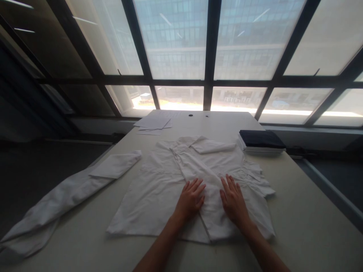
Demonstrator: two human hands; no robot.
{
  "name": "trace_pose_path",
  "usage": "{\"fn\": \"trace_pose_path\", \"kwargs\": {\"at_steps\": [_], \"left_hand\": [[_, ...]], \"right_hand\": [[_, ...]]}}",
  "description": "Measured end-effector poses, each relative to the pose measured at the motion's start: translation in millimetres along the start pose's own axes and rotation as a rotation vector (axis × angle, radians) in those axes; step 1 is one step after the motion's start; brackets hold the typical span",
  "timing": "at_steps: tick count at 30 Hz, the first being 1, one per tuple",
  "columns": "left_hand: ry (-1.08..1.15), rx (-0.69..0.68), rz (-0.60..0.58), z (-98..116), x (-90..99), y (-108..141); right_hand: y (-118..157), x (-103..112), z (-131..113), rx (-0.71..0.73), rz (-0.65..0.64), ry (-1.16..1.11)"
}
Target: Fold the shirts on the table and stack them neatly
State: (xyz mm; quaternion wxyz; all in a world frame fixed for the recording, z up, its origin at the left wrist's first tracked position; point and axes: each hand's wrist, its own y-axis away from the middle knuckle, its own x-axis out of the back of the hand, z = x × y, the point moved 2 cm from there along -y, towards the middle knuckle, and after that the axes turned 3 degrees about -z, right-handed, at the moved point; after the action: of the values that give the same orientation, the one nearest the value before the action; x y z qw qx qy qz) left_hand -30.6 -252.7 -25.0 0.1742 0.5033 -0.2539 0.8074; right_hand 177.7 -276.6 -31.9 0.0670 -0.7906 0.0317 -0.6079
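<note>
The white garment lay spread on the table, from the middle toward six o'clock, its front panels overlapping. The left hand rested palm down on it, fingers extended and slightly spread, grasping nothing, the forearm slanting in from seven o'clock. The right hand lay likewise flat, fingers loosely fanned (its forearm came from five o'clock). Another white cloth trailed at nine o'clock; papers sat at eleven, and a folded stack, dark on top, at two.
</note>
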Motion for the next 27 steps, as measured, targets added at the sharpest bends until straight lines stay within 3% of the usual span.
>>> {"fn": "trace_pose_path", "kwargs": {"at_steps": [6, 15, 22, 27], "left_hand": [[-0.174, 0.029, -0.053, 0, -3.2, 6], [-0.204, 0.049, -0.038, 11, -10.0, 24], [-0.162, 0.014, -0.077, 1, -11.4, 15], [-0.167, -0.001, -0.085, -4, -0.9, 6]], "right_hand": [[-4, -10, -30, 0.068, -0.136, -0.009], [20, -11, -26, 0.066, -0.152, 0.010], [17, -7, -29, 0.043, -0.157, 0.009], [11, 0, -25, 0.046, -0.177, -0.012]]}}
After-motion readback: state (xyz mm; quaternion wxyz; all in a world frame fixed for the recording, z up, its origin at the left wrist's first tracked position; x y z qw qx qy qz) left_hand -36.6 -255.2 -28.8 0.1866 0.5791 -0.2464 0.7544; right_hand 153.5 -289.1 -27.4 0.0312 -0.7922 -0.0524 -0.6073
